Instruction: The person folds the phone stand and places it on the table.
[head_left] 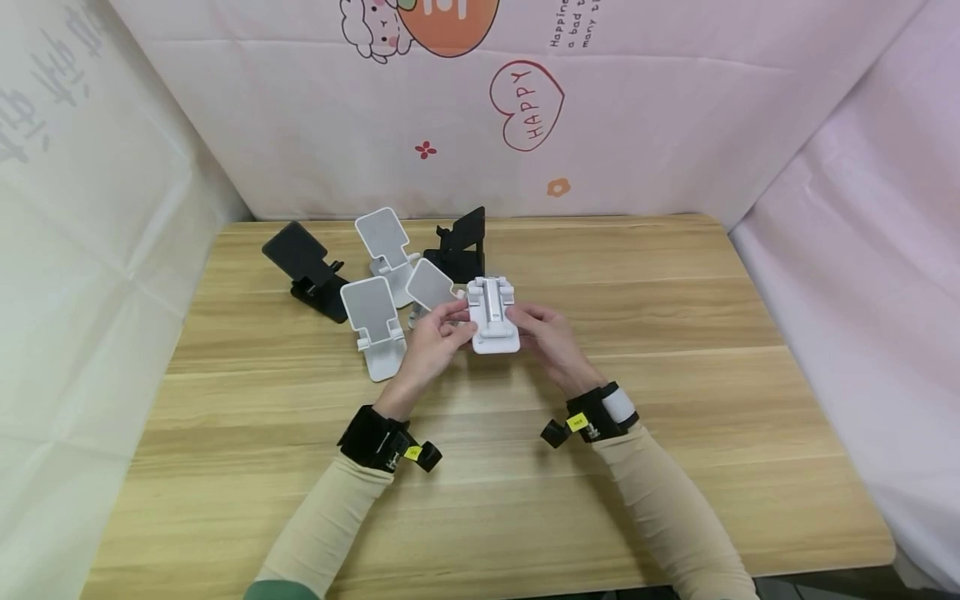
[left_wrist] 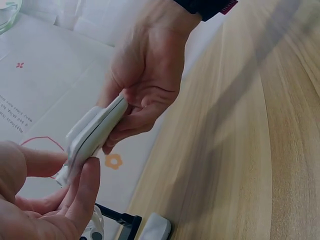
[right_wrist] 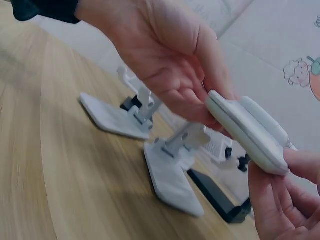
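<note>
Both hands (head_left: 432,343) (head_left: 557,343) pinch a white stand's (head_left: 494,315) edges, tabletop (head_left: 690,333) stretching right.

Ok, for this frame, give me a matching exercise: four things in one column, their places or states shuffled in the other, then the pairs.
Things:
1. White folded stand
2. Left hand
3. Right hand
4. HAPPY heart

Places or states:
A. Outlined in red on the backdrop cloth
B. Gripping the stand's right edge in the head view
C. Held between both hands
D. Gripping the stand's left edge in the head view

Pairs: 1-C, 2-D, 3-B, 4-A
</note>
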